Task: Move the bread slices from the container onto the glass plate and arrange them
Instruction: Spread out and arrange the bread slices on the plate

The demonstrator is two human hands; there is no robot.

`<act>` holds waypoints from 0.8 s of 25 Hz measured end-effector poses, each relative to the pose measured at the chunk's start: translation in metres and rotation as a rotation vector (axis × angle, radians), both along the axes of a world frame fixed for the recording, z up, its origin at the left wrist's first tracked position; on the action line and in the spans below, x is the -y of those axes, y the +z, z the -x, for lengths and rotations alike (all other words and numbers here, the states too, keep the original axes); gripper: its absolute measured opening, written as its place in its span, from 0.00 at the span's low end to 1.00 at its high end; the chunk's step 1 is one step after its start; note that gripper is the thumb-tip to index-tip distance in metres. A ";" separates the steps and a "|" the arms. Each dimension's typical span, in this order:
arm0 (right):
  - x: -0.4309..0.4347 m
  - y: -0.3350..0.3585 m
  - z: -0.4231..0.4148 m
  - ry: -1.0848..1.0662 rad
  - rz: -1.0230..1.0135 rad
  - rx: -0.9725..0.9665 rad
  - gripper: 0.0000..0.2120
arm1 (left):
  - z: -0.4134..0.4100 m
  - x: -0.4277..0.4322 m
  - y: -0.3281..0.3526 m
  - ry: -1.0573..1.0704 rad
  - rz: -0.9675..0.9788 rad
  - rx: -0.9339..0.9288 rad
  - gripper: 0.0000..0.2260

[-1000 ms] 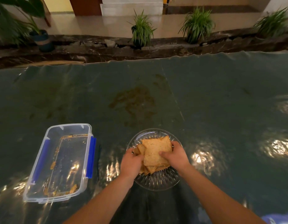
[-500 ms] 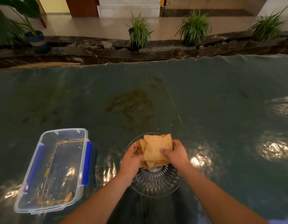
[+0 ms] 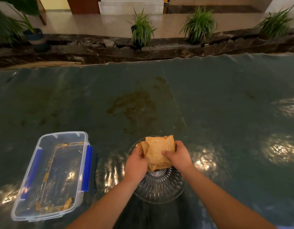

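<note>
Both hands, left hand (image 3: 136, 162) and right hand (image 3: 177, 157), clasped a stack of bread slices (image 3: 158, 150) by its side edges over the glass plate (image 3: 159, 189); light, soft, crumbly bread probably needed gentle edge grips.

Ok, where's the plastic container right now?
In the head view the clear plastic container with blue clips sits low on the left of the table, apart from the glass plate, holding only crumbs.

Hands: we count two, the left hand (image 3: 136, 162) and the right hand (image 3: 179, 156).
Bread slices (image 3: 158, 150): we see one stack; its number we cannot tell.
Glass plate (image 3: 159, 187): one.
Container (image 3: 52, 175): one, with two blue clips.
Potted plants: we count four.
Table (image 3: 209, 104): one.
</note>
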State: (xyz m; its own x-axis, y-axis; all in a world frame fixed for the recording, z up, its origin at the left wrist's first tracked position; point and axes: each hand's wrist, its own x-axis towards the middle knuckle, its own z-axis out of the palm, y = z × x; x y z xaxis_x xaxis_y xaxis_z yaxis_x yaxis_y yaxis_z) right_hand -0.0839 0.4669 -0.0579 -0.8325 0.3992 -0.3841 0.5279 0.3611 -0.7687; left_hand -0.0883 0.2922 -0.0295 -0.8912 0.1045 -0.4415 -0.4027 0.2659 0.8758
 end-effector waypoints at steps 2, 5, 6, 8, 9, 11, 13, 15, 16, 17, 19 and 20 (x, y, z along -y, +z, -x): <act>0.001 0.002 0.000 0.002 -0.027 -0.007 0.26 | 0.003 -0.001 0.005 0.041 -0.091 0.085 0.22; 0.003 0.006 -0.002 -0.031 -0.011 -0.040 0.25 | 0.004 -0.002 0.015 0.156 -0.184 0.173 0.20; 0.004 0.008 -0.003 -0.049 0.015 -0.055 0.24 | 0.004 -0.002 0.018 0.181 -0.191 0.186 0.20; 0.005 0.014 -0.005 -0.083 0.070 -0.083 0.23 | 0.001 -0.001 0.023 0.215 -0.214 0.192 0.21; 0.005 0.017 -0.008 -0.098 0.095 -0.097 0.22 | -0.001 0.001 0.025 0.220 -0.224 0.184 0.21; 0.005 0.023 -0.015 -0.115 0.136 -0.120 0.21 | -0.009 0.005 0.027 0.205 -0.236 0.160 0.23; 0.005 0.026 -0.027 -0.103 0.163 -0.134 0.21 | -0.019 0.011 0.026 0.190 -0.242 0.147 0.24; 0.007 0.026 -0.041 -0.085 0.168 -0.134 0.21 | -0.031 0.015 0.024 0.188 -0.234 0.137 0.24; 0.009 0.024 -0.049 -0.084 0.161 -0.127 0.22 | -0.036 0.017 0.022 0.191 -0.230 0.135 0.24; 0.010 0.022 -0.055 -0.087 0.153 -0.120 0.22 | -0.040 0.018 0.020 0.195 -0.224 0.136 0.24; 0.013 0.017 -0.067 -0.096 0.155 -0.102 0.23 | -0.048 0.020 0.015 0.195 -0.208 0.146 0.24; 0.015 0.015 -0.070 -0.098 0.161 -0.094 0.23 | -0.052 0.021 0.013 0.189 -0.203 0.151 0.24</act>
